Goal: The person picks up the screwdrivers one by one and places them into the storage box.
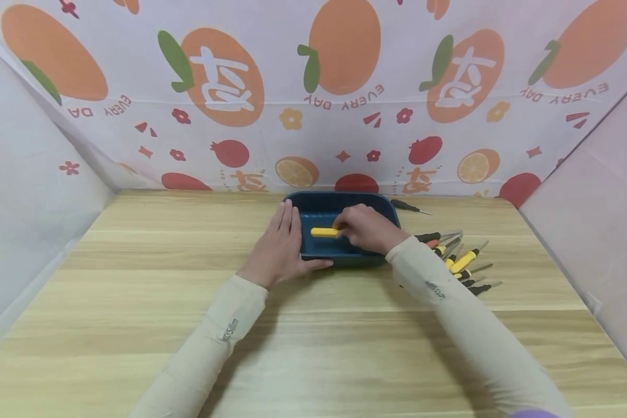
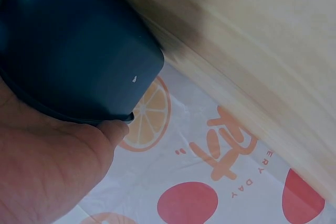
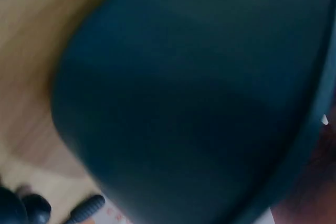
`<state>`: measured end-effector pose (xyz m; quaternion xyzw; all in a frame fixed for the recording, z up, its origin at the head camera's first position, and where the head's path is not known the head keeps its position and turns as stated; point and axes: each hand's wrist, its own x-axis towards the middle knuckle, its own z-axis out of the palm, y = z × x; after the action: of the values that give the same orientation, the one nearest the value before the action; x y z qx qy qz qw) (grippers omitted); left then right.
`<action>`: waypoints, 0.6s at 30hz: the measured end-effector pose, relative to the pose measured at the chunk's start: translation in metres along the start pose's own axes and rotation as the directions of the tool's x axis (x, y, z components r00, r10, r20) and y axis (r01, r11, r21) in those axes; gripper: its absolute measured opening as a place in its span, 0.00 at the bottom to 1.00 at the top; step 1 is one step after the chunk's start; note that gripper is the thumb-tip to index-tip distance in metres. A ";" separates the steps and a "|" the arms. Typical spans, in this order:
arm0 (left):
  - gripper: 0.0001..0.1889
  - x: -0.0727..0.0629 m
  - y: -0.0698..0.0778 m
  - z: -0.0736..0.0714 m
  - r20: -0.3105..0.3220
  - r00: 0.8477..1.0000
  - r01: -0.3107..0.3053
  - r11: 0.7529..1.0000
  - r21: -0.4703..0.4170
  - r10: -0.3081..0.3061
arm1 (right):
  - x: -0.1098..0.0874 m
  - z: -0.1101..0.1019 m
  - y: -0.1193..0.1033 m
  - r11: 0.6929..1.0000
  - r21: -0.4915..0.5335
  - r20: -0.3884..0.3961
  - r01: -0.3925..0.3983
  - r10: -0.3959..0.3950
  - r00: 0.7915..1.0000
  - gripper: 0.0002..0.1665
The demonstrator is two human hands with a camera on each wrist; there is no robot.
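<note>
A dark blue plastic bin stands on the table against the patterned cloth. My left hand lies along its left rim with straight fingers, the thumb stretched along the front wall. In the left wrist view a fingertip rests at the bin's rim. Over the inside of the bin, my right hand pinches a yellow-handled tool. The handle points left, and its other end is hidden by the hand. The bin's outer wall fills most of the right wrist view.
Several hand tools with yellow, black and red handles, among them a yellow one, lie in a loose pile right of the bin, partly behind the right sleeve. A black-handled tool lies near the bin's back right corner. Patterned cloth hangs behind the table.
</note>
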<state>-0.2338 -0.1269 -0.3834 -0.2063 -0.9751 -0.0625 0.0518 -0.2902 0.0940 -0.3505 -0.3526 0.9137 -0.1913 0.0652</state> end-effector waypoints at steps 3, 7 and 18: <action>0.67 0.000 0.001 0.000 -0.005 1.000 -0.006 1.000 0.007 0.006 | 0.003 0.006 0.000 0.999 0.038 0.040 -0.026 0.024 0.999 0.10; 0.67 -0.001 0.001 0.000 -0.014 1.000 -0.012 1.000 0.018 0.012 | 0.007 0.012 0.002 0.996 0.080 0.105 -0.044 0.036 0.994 0.08; 0.68 -0.001 0.002 0.001 -0.039 0.999 -0.018 0.999 0.037 0.019 | 0.012 0.017 0.004 0.985 0.166 0.189 -0.055 0.023 0.982 0.04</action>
<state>-0.2319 -0.1258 -0.3846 -0.2131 -0.9729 -0.0482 0.0753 -0.2972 0.0833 -0.3678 -0.3442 0.8905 -0.2337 0.1843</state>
